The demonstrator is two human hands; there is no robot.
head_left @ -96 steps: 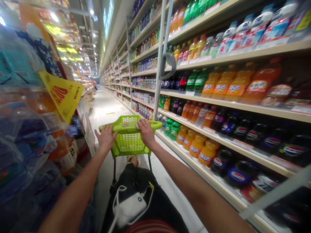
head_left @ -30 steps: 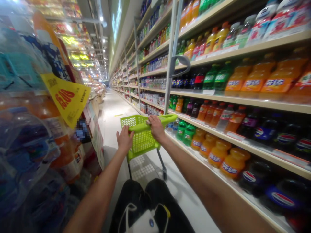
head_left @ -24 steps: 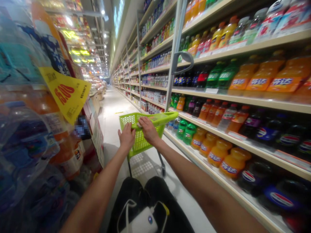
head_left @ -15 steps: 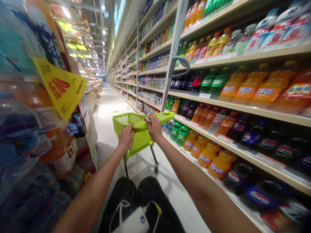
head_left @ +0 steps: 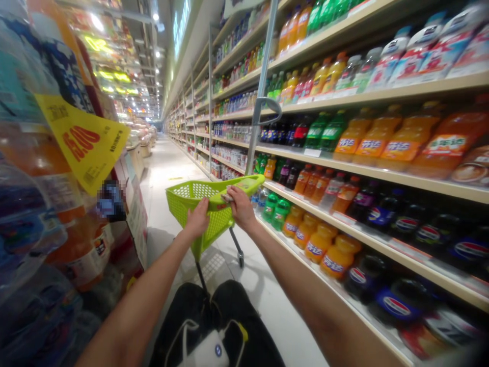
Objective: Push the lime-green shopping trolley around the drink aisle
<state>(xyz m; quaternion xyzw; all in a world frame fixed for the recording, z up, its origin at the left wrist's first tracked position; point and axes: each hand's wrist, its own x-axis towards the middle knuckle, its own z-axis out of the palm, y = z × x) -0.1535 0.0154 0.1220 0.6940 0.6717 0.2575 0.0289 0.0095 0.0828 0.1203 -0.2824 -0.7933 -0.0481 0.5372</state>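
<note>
In front of me stands a lime-green shopping cart [head_left: 179, 206] with a perforated basket and dark legs on wheels. My left hand [head_left: 198, 216] is closed round the near left part of its handle. Further right, my right hand [head_left: 240, 206] grips the same handle [head_left: 252, 183], with something small and pale, perhaps paper, showing by its fingers. The basket's inside is mostly hidden by the handle and hands. On my lap rests a white power bank [head_left: 208, 350] with a white cable plugged in.
Shelves [head_left: 367, 168] of bottled drinks line the right side, with a grey metal loop [head_left: 271, 109] jutting from a post. Stacked bottles with a yellow price sign [head_left: 82, 145] crowd the left. The pale aisle floor [head_left: 162, 163] runs ahead between them.
The cart has turned slightly, its basket front swinging left, with both my hands still on the handle. The shelves and price sign have shifted a little left in view.
</note>
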